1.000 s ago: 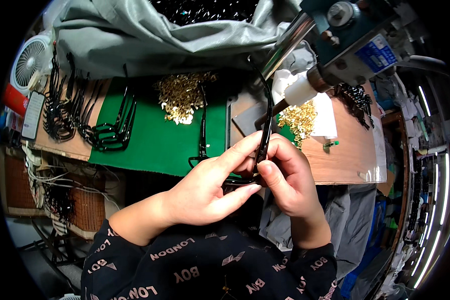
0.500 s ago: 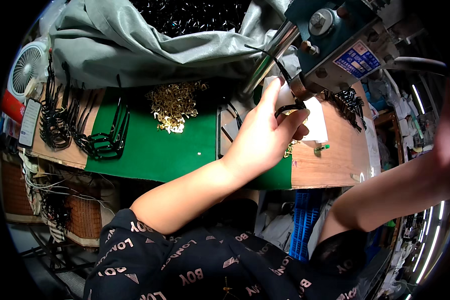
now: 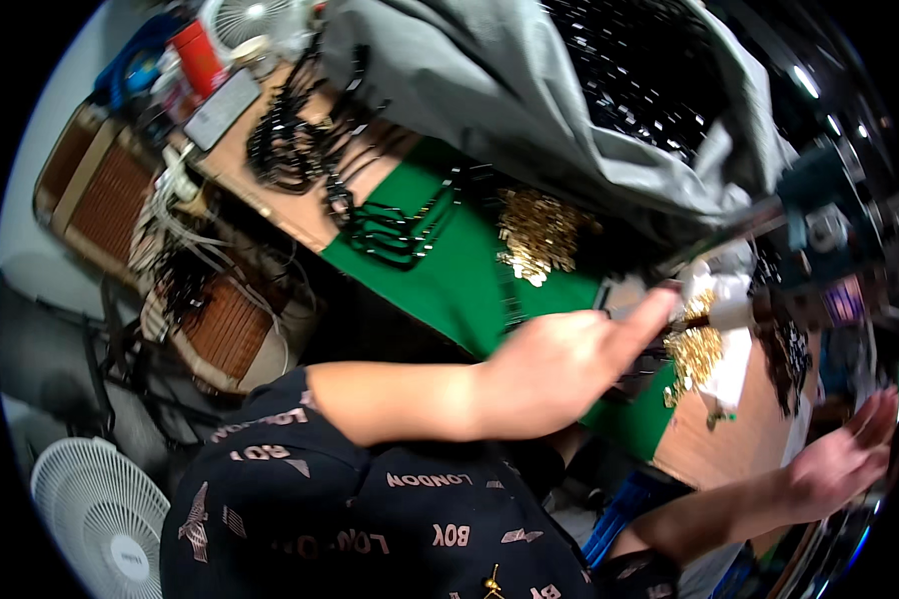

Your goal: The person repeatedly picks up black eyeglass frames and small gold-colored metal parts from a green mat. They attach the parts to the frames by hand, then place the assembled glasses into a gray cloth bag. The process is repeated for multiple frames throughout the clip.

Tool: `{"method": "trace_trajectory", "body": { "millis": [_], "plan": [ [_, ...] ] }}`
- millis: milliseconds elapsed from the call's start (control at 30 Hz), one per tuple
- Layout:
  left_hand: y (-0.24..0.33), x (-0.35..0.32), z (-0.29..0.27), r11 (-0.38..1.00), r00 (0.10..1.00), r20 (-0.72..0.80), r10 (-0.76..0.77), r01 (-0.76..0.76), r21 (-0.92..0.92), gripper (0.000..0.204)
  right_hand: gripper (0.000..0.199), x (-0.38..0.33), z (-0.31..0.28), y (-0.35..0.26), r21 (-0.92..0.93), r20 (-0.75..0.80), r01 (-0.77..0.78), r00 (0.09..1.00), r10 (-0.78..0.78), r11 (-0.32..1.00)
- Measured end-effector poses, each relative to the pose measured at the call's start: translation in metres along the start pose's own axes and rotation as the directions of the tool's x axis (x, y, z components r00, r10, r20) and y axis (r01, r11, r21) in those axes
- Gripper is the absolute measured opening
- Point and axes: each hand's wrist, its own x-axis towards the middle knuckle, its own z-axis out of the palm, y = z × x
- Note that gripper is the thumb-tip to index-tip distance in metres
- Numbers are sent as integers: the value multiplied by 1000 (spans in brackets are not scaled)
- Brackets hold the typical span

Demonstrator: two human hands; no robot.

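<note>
My left hand is over the front of the bench, smeared by motion, its index finger stretched toward the press. Its other fingers are hidden, so what it holds, if anything, cannot be made out. A blurred dark strip, like an eyeglass temple, shows beside it over the green mat. Past its fingertip are small gold metal parts on white paper, under the press. Off to the right, my right hand is raised with fingers stretched out and nothing visible in it.
Black eyeglass frames lie in a row on the left. A heap of gold parts sits on the mat. Behind, grey cloth surrounds many shiny black pieces. More black pieces lie right of the paper. A fan stands lower left.
The view has swung, moving the bench across the picture. My left hand has drawn back from the press head, where it held a black eyeglass frame. My right hand has come down into view.
</note>
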Motion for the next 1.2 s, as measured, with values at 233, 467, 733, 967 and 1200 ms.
{"method": "trace_trajectory", "body": {
  "millis": [233, 467, 733, 967, 1200],
  "plan": [
    [-13, -73, -121, 777, 752, 207, -626, 622, 93, 45, 37, -103, -26, 44, -67, 191, -537, 821, 539, 841],
    [-95, -35, -155, 770, 943, 201, -267, 83, 633, 45, 32, -114, -28, 31, -30, 187, -547, 819, 542, 837],
    [-103, 39, -124, 846, 938, 299, 173, -297, 443, 65, 25, -144, -44, 16, -110, 149, -611, 770, 621, 784],
    [-112, 192, -4, 729, 996, 31, 87, -85, 679, 33, 27, -158, 13, -16, -119, 417, -622, 676, 607, 774],
    [-120, 248, -24, 729, 963, -176, -205, 270, 629, 23, 26, -159, 3, -16, -160, 442, -653, 623, 645, 740]
  ]
}}
